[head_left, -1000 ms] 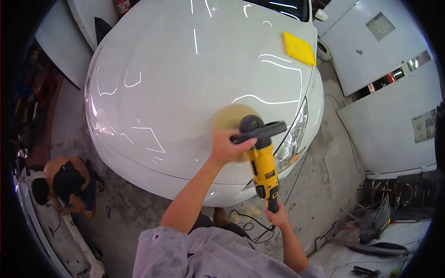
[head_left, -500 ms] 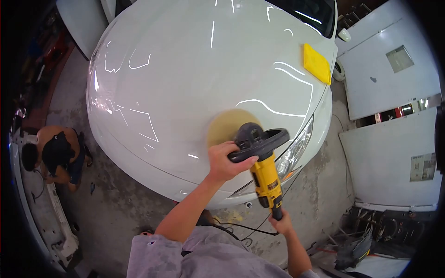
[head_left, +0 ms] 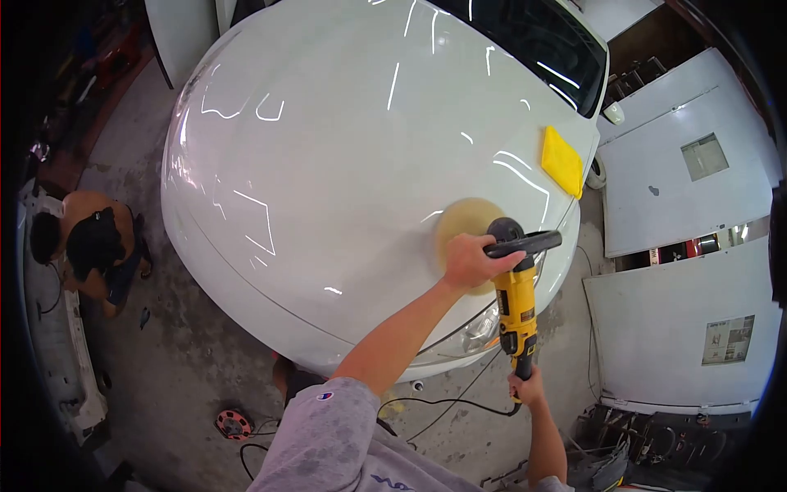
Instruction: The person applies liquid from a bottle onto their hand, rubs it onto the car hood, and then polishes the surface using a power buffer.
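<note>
At 11 o'clock on polisher (head_left: pixel 516 303), pad (head_left: pixel 457 225) on hood (head_left: pixel 344 180) — my left hand (head_left: pixel 471 261) grips handle (head_left: pixel 543 241), right hand (head_left: pixel 527 385) grips tail (head_left: pixel 522 362) — cloth (head_left: pixel 561 162) at pad's 2 o'clock.

Free room over hood (head_left: pixel 328 164) left of polisher (head_left: pixel 516 303), yellow cloth (head_left: pixel 562 162) blocking ahead right, cord (head_left: pixel 459 400) below

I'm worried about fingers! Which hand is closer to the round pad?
Left. The left hand grips the black handle by the round pad; the right hand is farther, at the rear of the yellow polisher.
</note>
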Action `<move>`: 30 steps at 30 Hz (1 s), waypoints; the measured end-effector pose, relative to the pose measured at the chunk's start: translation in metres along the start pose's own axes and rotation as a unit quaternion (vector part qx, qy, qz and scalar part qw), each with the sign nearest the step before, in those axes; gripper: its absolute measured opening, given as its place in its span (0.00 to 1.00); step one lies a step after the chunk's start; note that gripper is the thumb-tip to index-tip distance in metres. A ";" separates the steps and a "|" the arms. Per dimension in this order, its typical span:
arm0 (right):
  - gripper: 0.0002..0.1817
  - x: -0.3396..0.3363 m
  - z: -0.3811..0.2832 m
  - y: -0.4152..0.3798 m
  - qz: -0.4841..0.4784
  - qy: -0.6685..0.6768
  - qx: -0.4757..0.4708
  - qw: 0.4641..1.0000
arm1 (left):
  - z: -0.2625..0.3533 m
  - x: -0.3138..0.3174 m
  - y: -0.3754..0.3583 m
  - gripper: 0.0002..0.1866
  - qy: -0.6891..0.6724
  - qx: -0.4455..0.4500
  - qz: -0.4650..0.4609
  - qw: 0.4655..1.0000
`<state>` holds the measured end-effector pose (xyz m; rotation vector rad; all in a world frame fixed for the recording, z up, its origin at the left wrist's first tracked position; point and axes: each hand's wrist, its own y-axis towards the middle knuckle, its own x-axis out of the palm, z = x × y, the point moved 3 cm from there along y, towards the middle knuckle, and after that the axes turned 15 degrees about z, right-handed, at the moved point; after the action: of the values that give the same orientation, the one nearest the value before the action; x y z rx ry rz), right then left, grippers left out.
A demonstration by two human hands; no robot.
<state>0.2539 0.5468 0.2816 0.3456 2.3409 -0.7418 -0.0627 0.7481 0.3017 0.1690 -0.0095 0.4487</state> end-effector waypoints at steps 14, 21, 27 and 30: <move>0.08 0.200 0.068 -0.136 -0.029 0.084 0.082 0.993 | -0.014 -0.173 -0.028 0.23 0.060 0.170 -0.066 0.981; 0.08 0.271 0.079 -0.189 -0.056 0.118 0.100 0.986 | -0.002 -0.230 -0.038 0.22 0.069 0.211 -0.077 0.972; 0.19 0.261 0.071 -0.191 -0.007 0.098 0.066 0.993 | -0.011 -0.231 -0.040 0.21 0.074 0.161 -0.101 0.979; 0.17 0.244 0.080 -0.185 0.007 0.057 0.034 0.998 | -0.011 -0.236 -0.051 0.21 0.078 0.135 -0.077 0.985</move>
<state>0.0325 0.3636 0.1490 0.4441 2.4220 -0.8149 -0.2537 0.6025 0.2718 0.3981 0.2175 0.3054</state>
